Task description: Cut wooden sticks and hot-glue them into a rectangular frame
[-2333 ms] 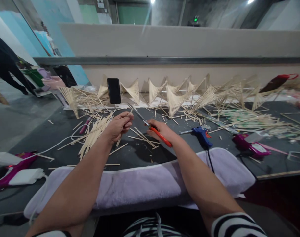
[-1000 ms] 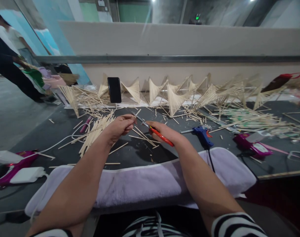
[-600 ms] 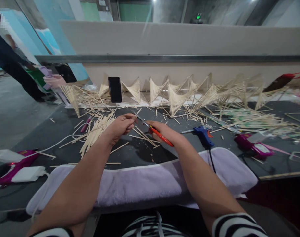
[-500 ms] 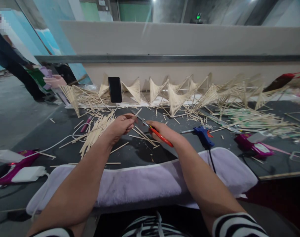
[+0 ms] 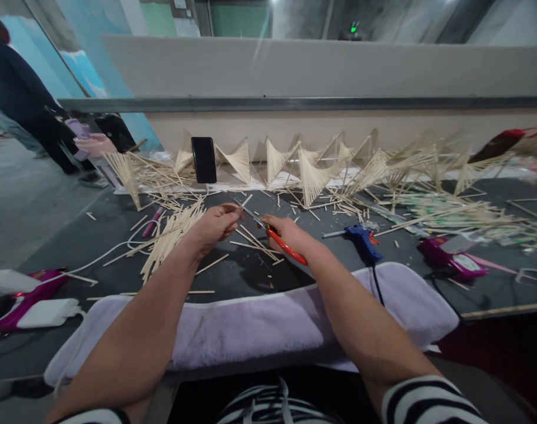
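My left hand (image 5: 219, 224) is closed in a pinch, with a short thin wooden stick (image 5: 246, 201) showing at its fingertips. My right hand (image 5: 286, 231) is wrapped round the red handles of a pair of scissors (image 5: 290, 248). The metal blades point up and left, their tips close to the left fingers and the stick. Below the hands, loose wooden sticks (image 5: 255, 244) lie on the dark table. Left of my left hand is a thick pile of similar sticks (image 5: 171, 235).
Twisted stick frames (image 5: 315, 174) line the back, beside an upright phone (image 5: 204, 160). A blue glue gun (image 5: 363, 241) lies to the right. A lilac towel (image 5: 251, 330) covers the near edge. Magenta devices (image 5: 454, 259) sit at both sides. At far left stands a person (image 5: 16, 82).
The scissors have tilted slightly, their handles shifting a little left. Both hands stay almost in place. The person at far left has moved.
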Tool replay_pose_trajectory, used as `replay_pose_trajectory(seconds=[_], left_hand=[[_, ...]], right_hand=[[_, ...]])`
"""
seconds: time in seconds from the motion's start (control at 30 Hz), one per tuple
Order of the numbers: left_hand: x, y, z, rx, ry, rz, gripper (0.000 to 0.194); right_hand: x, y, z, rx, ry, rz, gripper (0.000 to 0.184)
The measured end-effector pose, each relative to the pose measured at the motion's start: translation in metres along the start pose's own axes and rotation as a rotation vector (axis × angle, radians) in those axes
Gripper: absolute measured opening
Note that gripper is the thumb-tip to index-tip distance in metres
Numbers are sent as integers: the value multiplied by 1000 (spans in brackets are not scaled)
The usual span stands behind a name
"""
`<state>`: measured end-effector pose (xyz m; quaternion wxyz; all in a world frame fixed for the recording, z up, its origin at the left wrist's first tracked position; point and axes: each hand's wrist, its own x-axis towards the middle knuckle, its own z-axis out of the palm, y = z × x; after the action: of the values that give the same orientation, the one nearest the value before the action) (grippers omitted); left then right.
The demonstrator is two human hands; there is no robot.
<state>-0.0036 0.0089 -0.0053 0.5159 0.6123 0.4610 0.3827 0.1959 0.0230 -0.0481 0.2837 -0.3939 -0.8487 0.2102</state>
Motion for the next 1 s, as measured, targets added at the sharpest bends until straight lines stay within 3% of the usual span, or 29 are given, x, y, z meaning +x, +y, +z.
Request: replay_pose_trajectory(seconds=[0.2,0.53,1.0], left_hand=[[-2,4,0,-10,26,14,22],[-2,6,4,53,49,74,14],[-8,11,4,-68,-2,4,21]], right_hand=[[0,-8,4,-31,52,52,52],[-4,-8,-3,17,45,-46,49],[-6,-7,-9,90,-5,-76,53]])
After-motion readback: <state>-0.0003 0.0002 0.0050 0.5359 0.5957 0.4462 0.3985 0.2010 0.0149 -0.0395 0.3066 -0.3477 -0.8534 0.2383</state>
